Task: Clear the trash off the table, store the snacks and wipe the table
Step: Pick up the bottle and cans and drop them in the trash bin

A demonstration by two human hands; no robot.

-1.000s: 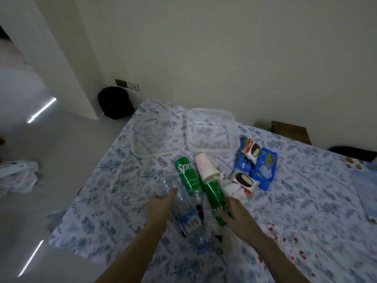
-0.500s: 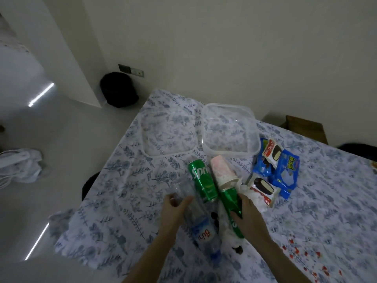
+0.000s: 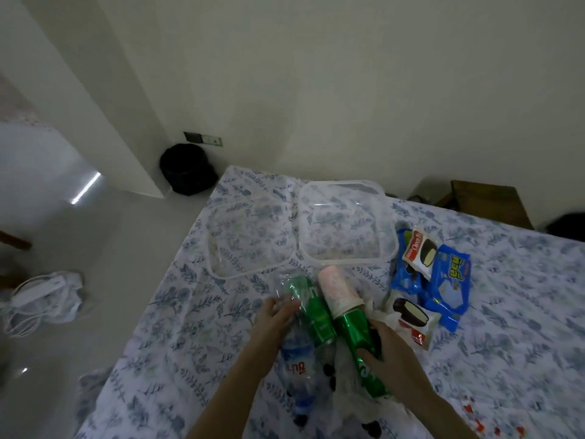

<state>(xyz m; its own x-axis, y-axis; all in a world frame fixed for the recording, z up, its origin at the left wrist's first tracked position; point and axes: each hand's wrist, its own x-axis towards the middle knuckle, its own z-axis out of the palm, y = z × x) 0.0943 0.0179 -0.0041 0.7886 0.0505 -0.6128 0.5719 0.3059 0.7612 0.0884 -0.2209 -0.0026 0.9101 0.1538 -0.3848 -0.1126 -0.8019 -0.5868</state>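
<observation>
On the floral tablecloth (image 3: 196, 315) a pile of trash lies in front of me. My left hand (image 3: 274, 315) curls over the upper part of a crushed clear plastic bottle (image 3: 296, 370) with a blue label. My right hand (image 3: 391, 348) wraps around a green soda can (image 3: 353, 335) that lies on its side. A second green can (image 3: 313, 307) lies between the two, and a pink paper cup (image 3: 335, 288) sits at the far end of the held can. Crumpled clear plastic (image 3: 351, 403) lies under the cans. Snack packets sit to the right: two Choco Pie packs (image 3: 419, 251) (image 3: 411, 315) and blue packets (image 3: 451, 282).
An open clear plastic container (image 3: 387, 236) and its lid (image 3: 218, 245) lie side by side at the table's far end. A black bin (image 3: 186, 167) stands on the floor by the wall corner. White cables and cloth (image 3: 41, 296) lie on the floor at left. A brown box (image 3: 487, 201) sits behind the table.
Both hands have slid further up the pile. The left now covers the bottle's top against the left can, and the right has closed around the right can. My view has moved closer.
</observation>
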